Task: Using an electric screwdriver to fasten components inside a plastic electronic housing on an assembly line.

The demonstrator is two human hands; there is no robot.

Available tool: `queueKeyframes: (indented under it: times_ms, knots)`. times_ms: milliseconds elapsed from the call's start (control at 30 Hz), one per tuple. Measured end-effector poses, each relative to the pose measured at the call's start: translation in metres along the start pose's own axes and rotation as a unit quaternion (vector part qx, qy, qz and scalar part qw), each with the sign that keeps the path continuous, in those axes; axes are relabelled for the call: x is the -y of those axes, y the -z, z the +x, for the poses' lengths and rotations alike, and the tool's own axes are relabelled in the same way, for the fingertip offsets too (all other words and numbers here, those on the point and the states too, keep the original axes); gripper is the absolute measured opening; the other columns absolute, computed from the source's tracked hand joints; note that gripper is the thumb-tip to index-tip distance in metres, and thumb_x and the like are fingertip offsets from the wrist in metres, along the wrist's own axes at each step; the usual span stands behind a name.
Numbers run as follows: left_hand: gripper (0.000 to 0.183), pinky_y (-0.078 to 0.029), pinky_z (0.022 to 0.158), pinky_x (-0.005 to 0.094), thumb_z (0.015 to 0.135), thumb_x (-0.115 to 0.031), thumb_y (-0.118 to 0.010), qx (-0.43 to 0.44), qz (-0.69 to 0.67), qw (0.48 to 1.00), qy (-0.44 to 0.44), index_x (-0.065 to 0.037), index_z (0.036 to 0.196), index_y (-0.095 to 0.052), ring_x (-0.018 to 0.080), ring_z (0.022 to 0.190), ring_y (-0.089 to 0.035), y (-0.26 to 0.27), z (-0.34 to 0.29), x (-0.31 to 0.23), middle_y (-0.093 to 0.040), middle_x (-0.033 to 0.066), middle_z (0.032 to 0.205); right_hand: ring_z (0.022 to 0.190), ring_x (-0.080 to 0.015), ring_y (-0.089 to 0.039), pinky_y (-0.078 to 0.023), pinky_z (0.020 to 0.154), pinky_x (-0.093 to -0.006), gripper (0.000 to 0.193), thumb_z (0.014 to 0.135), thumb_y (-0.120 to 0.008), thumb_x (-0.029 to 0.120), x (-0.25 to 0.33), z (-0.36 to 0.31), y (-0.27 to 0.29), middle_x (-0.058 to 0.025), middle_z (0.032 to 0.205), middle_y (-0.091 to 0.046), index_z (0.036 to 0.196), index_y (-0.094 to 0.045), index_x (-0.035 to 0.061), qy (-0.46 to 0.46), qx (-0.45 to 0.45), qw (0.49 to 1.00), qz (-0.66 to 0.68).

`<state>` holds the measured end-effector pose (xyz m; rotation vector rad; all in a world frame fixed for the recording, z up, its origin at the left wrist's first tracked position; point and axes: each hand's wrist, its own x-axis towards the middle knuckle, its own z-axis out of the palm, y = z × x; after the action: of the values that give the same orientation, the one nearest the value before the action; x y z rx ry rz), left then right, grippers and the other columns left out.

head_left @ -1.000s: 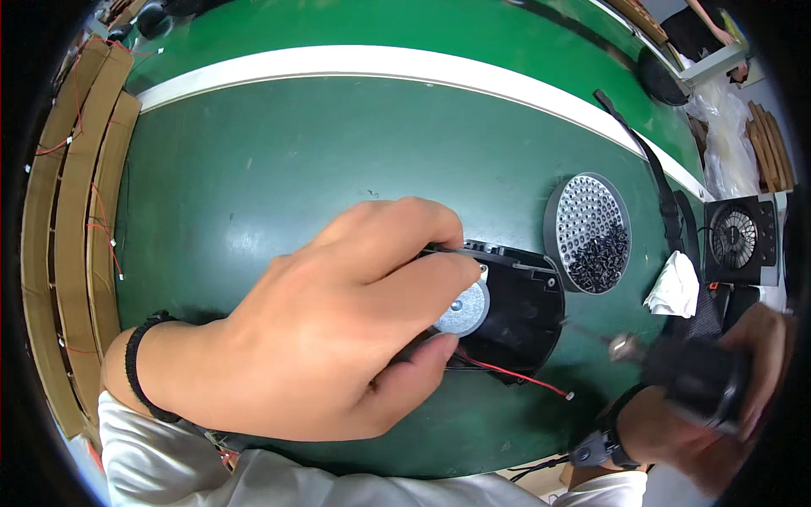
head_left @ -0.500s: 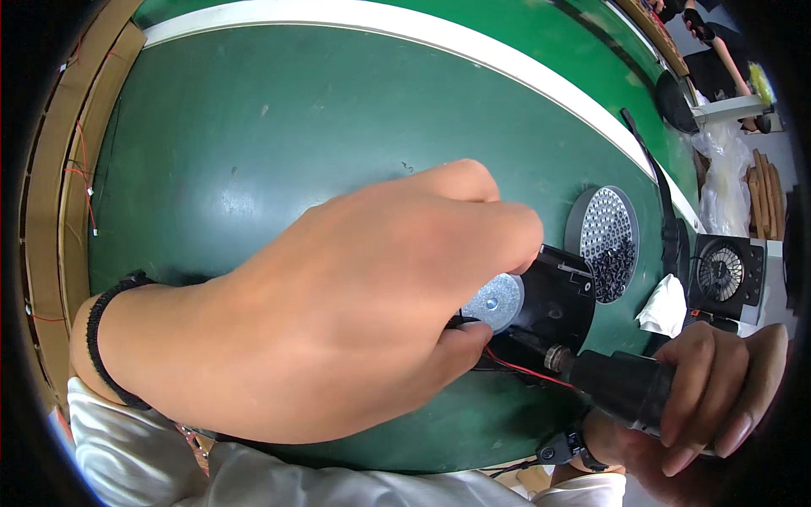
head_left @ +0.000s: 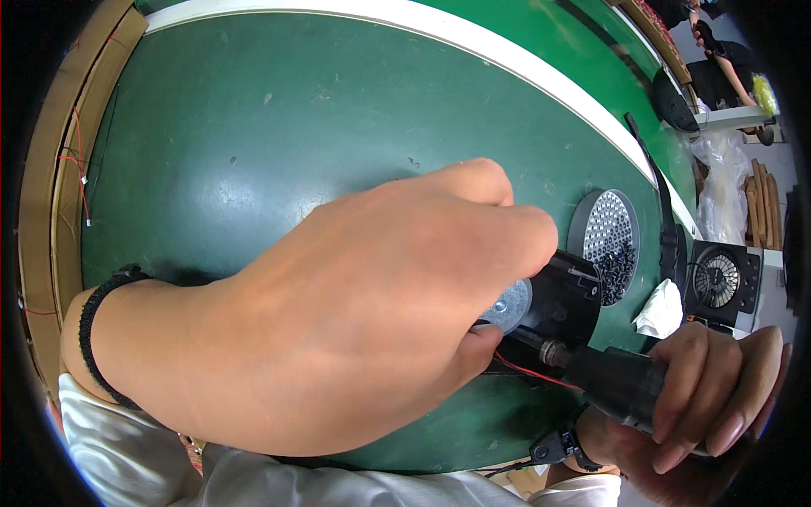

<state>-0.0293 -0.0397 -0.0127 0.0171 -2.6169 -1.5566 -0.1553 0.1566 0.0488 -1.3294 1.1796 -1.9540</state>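
Observation:
My left hand [head_left: 380, 296] reaches over the green table, its fingers closed on a black plastic housing [head_left: 573, 300] that it partly hides. Beside the thumb, a round silvery metal disc [head_left: 513, 304] with a small centre stud shows in the housing. A red wire [head_left: 545, 373] trails from under the thumb toward the lower right. My right hand [head_left: 718, 397] is wrapped round a black power screwdriver [head_left: 615, 382]. Its bit points left into the housing, close to the disc; whether the tip touches a screw cannot be made out.
A round grey perforated dish [head_left: 606, 221] with many small black screws [head_left: 617, 275] stands behind the housing. A crumpled white cloth [head_left: 660, 309] and a small black fan [head_left: 716, 277] are at right. Cardboard [head_left: 46, 211] lines the left edge. Another person [head_left: 728, 72] is at far right.
The left hand and the housing have shifted slightly right in the picture. The screwdriver still points into the housing, and both grips look the same.

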Motion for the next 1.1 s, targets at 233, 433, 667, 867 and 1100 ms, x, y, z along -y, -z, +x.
queueKeyframes:
  times_ms: [233, 433, 667, 867, 1100]
  knots:
    - [0.042, -0.053, 0.081, 0.0368, 0.074, 0.004, -0.079, 0.014, 0.009, 1.0, 0.018, -0.003, 0.112, -0.065, 0.0303, 0.097, -0.062, 0.003, 0.002, -0.003, -0.06, 0.0153, 0.111, 0.069, -0.025, -0.064, -0.054, 0.059, -0.0372, 0.024, 0.106, -0.057, 0.029, -0.006, 0.002, -0.001, -0.0165, 0.104, -0.063, 0.115, -0.047, 0.0093, 0.018, 0.011, 1.0, 0.003]
    - [0.036, -0.052, 0.079, 0.036, 0.078, -0.001, -0.078, 0.031, 0.017, 0.999, 0.028, -0.007, 0.111, -0.067, 0.0292, 0.095, -0.061, 0.003, 0.002, -0.004, -0.059, 0.0145, 0.112, 0.067, -0.025, -0.064, -0.054, 0.057, -0.0376, 0.024, 0.106, -0.057, 0.03, -0.024, -0.012, 0.006, -0.0166, 0.101, -0.064, 0.111, -0.046, 0.0102, 0.101, 0.021, 0.994, 0.041]
    - [0.037, -0.051, 0.077, 0.0375, 0.076, -0.003, -0.079, 0.037, 0.027, 0.998, 0.033, -0.008, 0.111, -0.067, 0.0297, 0.095, -0.061, 0.002, 0.003, -0.005, -0.058, 0.0144, 0.112, 0.066, -0.0277, -0.065, -0.056, 0.059, -0.0381, 0.027, 0.104, -0.063, 0.028, -0.011, 0.024, 0.023, -0.0183, 0.1, -0.064, 0.113, -0.046, 0.0084, -0.011, 0.21, 0.977, 0.049]
    - [0.036, -0.051, 0.076, 0.0378, 0.076, -0.004, -0.077, 0.025, 0.027, 0.999, 0.021, -0.007, 0.11, -0.067, 0.0301, 0.092, -0.061, 0.0, 0.004, -0.002, -0.058, 0.0146, 0.11, 0.062, -0.0194, -0.053, -0.045, 0.064, -0.0276, 0.026, 0.094, -0.068, 0.022, 0.0, 0.007, -0.004, -0.0078, 0.086, -0.059, 0.099, -0.045, 0.0102, -0.049, 0.079, 0.996, -0.011]
    - [0.034, -0.051, 0.078, 0.0379, 0.077, -0.006, -0.076, 0.023, 0.023, 0.999, 0.01, -0.005, 0.11, -0.067, 0.0313, 0.093, -0.062, 0.001, 0.004, 0.0, -0.06, 0.0157, 0.11, 0.056, -0.0096, -0.039, -0.032, 0.069, -0.0151, 0.03, 0.083, -0.075, 0.016, 0.004, -0.01, -0.022, 0.0049, 0.07, -0.053, 0.082, -0.045, 0.0125, -0.097, -0.085, 0.989, -0.079]
